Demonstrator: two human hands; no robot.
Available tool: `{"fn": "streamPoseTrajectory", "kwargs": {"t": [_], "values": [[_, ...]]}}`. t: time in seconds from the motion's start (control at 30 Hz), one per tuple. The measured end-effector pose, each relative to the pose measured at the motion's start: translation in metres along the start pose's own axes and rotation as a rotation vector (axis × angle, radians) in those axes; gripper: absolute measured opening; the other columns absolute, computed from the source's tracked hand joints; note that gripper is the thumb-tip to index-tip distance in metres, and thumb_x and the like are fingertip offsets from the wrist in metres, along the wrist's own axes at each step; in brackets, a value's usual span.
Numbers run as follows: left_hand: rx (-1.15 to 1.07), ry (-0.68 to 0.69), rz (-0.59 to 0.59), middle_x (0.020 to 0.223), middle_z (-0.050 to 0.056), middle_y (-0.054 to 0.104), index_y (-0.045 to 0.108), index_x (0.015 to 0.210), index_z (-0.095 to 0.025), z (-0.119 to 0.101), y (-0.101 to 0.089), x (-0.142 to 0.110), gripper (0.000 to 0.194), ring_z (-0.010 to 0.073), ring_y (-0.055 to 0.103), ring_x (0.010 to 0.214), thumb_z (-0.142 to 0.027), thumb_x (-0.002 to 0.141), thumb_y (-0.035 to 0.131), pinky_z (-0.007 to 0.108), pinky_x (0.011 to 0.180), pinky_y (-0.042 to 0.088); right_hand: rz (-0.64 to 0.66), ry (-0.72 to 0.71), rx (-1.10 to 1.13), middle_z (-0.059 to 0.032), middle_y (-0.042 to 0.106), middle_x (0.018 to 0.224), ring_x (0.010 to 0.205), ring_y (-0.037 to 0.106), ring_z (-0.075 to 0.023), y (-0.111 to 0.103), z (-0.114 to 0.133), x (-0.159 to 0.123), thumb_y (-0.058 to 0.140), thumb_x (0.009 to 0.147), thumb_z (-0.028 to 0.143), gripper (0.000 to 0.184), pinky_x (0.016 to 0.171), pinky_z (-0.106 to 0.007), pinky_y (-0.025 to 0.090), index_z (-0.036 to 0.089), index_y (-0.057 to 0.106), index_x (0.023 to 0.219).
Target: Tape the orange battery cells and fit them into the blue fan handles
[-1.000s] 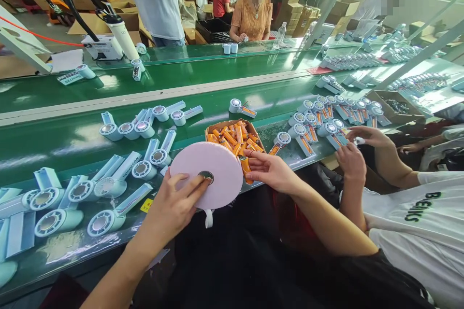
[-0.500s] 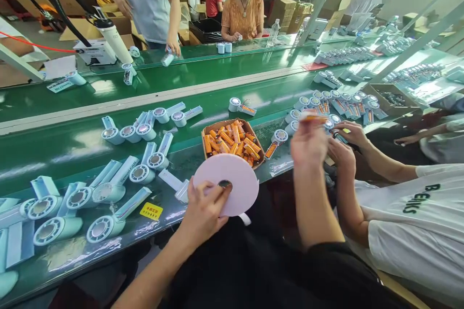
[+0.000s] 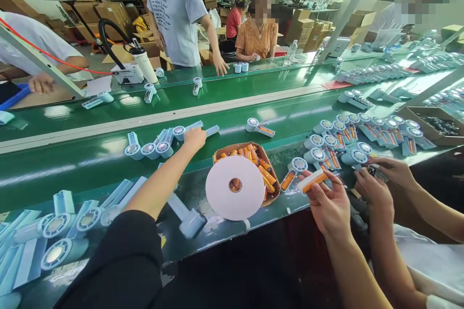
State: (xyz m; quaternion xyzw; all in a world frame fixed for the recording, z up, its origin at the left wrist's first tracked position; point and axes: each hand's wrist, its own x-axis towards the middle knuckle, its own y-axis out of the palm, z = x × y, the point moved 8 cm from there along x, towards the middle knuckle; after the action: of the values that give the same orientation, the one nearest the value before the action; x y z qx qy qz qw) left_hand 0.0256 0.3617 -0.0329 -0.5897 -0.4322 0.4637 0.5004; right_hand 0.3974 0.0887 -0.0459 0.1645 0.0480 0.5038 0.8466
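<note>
My left hand reaches over the belt, its fingers curled down over the round head of a light-blue fan housing; the fingertips are hidden. Close by, several similar housings lie in a row. My right hand pinches an orange battery with a white strip along its upper side and thin wires. Between the hands, a roll of white tape leans on a cardboard box of orange batteries. Another housing lies left of the roll, handle pointing away.
Many light-blue fan bodies crowd the bench at left. Fans with batteries fitted are grouped at right, near a co-worker's hands. A green conveyor belt runs across, with people standing and sitting beyond it.
My left hand has let go of the tape roll and moved forward to a fan housing. The roll now leans against the box. My right hand has lowered with the battery, and the view has shifted.
</note>
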Motion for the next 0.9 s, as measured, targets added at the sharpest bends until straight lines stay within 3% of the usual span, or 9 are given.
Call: {"fn": "streamPoseTrajectory", "kwargs": {"t": [0.1,0.17,0.23,0.33,0.43,0.5,0.6,0.73,0.9], "values": [[0.039,0.145,0.042,0.124,0.021,0.073,0.081,0.109,-0.018,-0.011,0.012,0.012,0.031,0.0387,0.059,0.126,-0.024,0.090,0.058,0.050,0.101,0.052,0.010,-0.014,-0.035,-0.0071,0.085,0.104,0.099,0.083,-0.0316,-0.003,0.005,0.019,0.092,0.080,0.040,0.045,0.086,-0.051,0.069,0.033,0.064,0.115],[0.043,0.270,0.064,0.133,0.015,0.071,0.082,0.105,-0.022,-0.032,0.017,0.022,0.029,0.0335,0.056,0.131,-0.021,0.089,0.058,0.044,0.106,0.049,0.070,-0.034,-0.043,-0.0068,0.085,0.105,0.098,0.083,-0.0312,0.016,0.008,0.039,0.093,0.078,0.041,0.047,0.086,-0.052,0.068,0.033,0.063,0.114],[0.039,0.371,0.096,0.136,0.011,0.071,0.081,0.098,-0.024,-0.057,0.023,0.034,0.024,0.0304,0.054,0.134,-0.018,0.085,0.062,0.040,0.110,0.046,0.167,-0.053,-0.042,-0.0060,0.085,0.106,0.099,0.083,-0.0298,0.049,0.008,0.066,0.095,0.075,0.043,0.050,0.089,-0.052,0.067,0.032,0.063,0.112],[0.036,0.440,0.171,0.119,0.010,0.077,0.080,0.085,-0.024,-0.083,0.031,0.052,0.013,0.0296,0.061,0.124,-0.018,0.079,0.070,0.038,0.106,0.047,0.330,-0.059,-0.051,-0.0043,0.085,0.107,0.100,0.081,-0.0265,0.111,-0.002,0.111,0.094,0.073,0.044,0.051,0.092,-0.050,0.066,0.030,0.062,0.110],[0.025,0.447,0.243,0.102,0.007,0.080,0.080,0.084,-0.025,-0.089,0.035,0.065,0.009,0.0266,0.069,0.106,-0.024,0.079,0.072,0.033,0.094,0.050,0.495,-0.026,-0.147,-0.0013,0.084,0.100,0.095,0.080,-0.0238,0.167,-0.028,0.148,0.091,0.072,0.044,0.049,0.088,-0.045,0.064,0.028,0.063,0.109],[0.000,0.440,0.263,0.103,0.004,0.081,0.081,0.094,-0.027,-0.086,0.033,0.070,0.015,0.0232,0.071,0.101,-0.031,0.083,0.071,0.029,0.089,0.051,0.588,-0.008,-0.293,0.0020,0.082,0.088,0.086,0.077,-0.0212,0.194,-0.051,0.164,0.087,0.073,0.041,0.045,0.085,-0.040,0.062,0.027,0.066,0.110],[-0.041,0.413,0.246,0.111,0.002,0.082,0.078,0.111,-0.029,-0.081,0.026,0.074,0.027,0.0208,0.072,0.103,-0.038,0.092,0.062,0.026,0.089,0.050,0.709,-0.056,-0.621,0.0048,0.076,0.074,0.073,0.071,-0.0183,0.220,-0.078,0.174,0.078,0.080,0.032,0.040,0.079,-0.034,0.058,0.022,0.069,0.117],[-0.062,0.364,0.211,0.118,0.005,0.080,0.073,0.120,-0.027,-0.082,0.023,0.078,0.030,0.0231,0.072,0.110,-0.036,0.098,0.056,0.028,0.091,0.051,0.892,-0.212,-1.065,0.0012,0.079,0.082,0.076,0.071,-0.0172,0.242,-0.095,0.167,0.066,0.093,0.023,0.038,0.078,-0.030,0.054,0.018,0.067,0.131],[-0.076,0.341,0.204,0.120,0.007,0.079,0.073,0.120,-0.025,-0.091,0.025,0.082,0.027,0.0252,0.071,0.116,-0.035,0.100,0.058,0.031,0.095,0.052,0.970,-0.296,-1.277,-0.0035,0.082,0.092,0.085,0.074,-0.0221,0.253,-0.098,0.163,0.067,0.094,0.017,0.036,0.082,-0.031,0.052,0.022,0.071,0.129]]}}
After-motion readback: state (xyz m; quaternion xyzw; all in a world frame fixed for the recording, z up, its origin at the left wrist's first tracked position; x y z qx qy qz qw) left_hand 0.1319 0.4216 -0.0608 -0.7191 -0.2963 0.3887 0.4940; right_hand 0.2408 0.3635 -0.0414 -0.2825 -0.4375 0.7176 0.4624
